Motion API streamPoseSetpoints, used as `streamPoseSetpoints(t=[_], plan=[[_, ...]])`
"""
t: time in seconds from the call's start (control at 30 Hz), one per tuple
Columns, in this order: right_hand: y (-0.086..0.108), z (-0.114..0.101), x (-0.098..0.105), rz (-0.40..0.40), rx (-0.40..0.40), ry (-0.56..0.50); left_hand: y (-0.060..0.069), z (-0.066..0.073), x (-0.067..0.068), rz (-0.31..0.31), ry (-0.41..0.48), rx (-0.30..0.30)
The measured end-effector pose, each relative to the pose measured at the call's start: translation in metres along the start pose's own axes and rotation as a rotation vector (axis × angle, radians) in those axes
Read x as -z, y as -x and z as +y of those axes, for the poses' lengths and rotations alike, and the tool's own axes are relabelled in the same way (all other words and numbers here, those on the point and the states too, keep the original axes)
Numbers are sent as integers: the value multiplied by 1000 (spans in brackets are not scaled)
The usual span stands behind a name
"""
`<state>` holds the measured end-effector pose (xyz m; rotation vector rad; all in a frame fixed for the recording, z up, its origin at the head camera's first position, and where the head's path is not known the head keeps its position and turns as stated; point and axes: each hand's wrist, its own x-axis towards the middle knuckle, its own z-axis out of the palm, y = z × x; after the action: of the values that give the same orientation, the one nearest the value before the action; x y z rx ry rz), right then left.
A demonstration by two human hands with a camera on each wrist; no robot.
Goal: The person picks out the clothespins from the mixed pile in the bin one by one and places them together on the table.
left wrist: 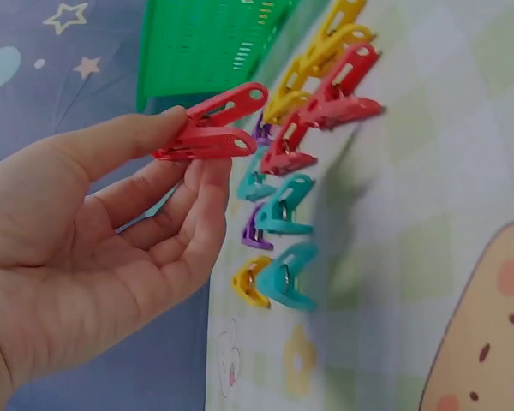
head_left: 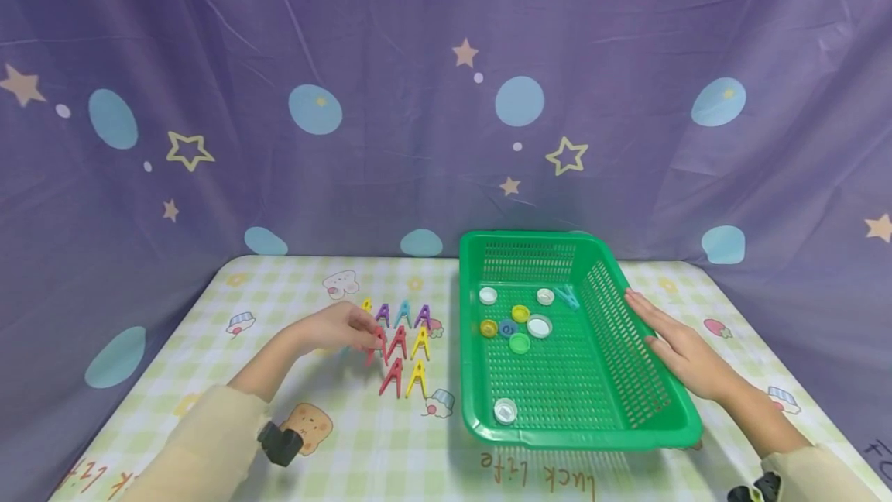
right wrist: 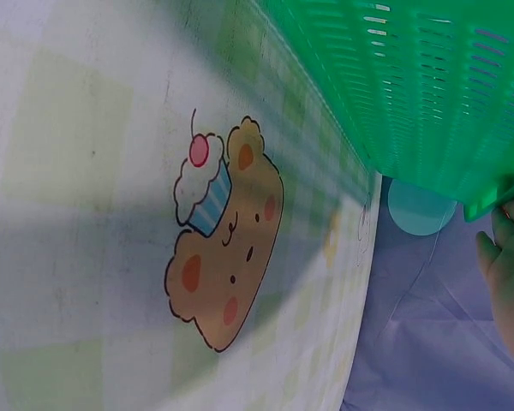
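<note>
My left hand (head_left: 346,325) pinches a red clothespin (left wrist: 212,128) between thumb and fingertips, its two handle ends pointing away from the palm. Around it on the tablecloth, several clothespins stand upright on their handle ends in rows: red (head_left: 392,378), yellow (head_left: 416,379), purple (head_left: 423,317) and teal (left wrist: 287,205). Further right, my right hand (head_left: 686,355) rests with straight fingers against the outer right side of a green plastic basket (head_left: 581,438). In the right wrist view only part of that hand (right wrist: 512,274) shows, by the basket rim.
Inside the basket lie several bottle caps, among them a yellow cap (head_left: 520,314), a green cap (head_left: 519,343) and a white cap (head_left: 505,410), plus a blue clothespin (head_left: 567,298). A checked tablecloth (head_left: 334,448) covers the table, with a purple curtain (head_left: 390,177) behind it.
</note>
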<state>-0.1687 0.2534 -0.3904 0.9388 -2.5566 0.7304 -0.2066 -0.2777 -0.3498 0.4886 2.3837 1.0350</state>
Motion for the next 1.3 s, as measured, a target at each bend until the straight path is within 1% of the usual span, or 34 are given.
streamPoseSetpoints(t=[0.07, 0.3, 0.37, 0.43, 0.57, 0.67, 0.87, 0.97, 1.03, 1.2, 1.3], plan=[[0, 0, 0, 1, 2, -2, 0, -3, -1, 4, -16, 18], [0, -1, 0, 5, 3, -3, -1, -8, -10, 51, -102, 87], [-1, -1, 0, 10, 5, -2, -1, -8, -13, 66, -131, 111], [-1, -1, 0, 14, 7, -3, -1, -9, -17, 95, -151, 147], [-1, -1, 0, 17, 23, 1, -1, -10, -24, 161, -163, 224], [-1, -1, 0, 15, 24, 0, 0, -12, -29, 196, -137, 260], [-1, -1, 0, 11, 16, -2, 1, -14, -37, 226, -53, 273], [-1, -1, 0, 15, 15, 3, 2, -13, -39, 243, -40, 284], [-2, -1, 0, 21, 10, 2, 2, -13, -40, 257, -38, 291], [-1, -1, 0, 19, 5, 3, 5, -9, -42, 283, -72, 294], [0, -2, 0, 15, 3, 0, 7, -6, -42, 287, -91, 283]])
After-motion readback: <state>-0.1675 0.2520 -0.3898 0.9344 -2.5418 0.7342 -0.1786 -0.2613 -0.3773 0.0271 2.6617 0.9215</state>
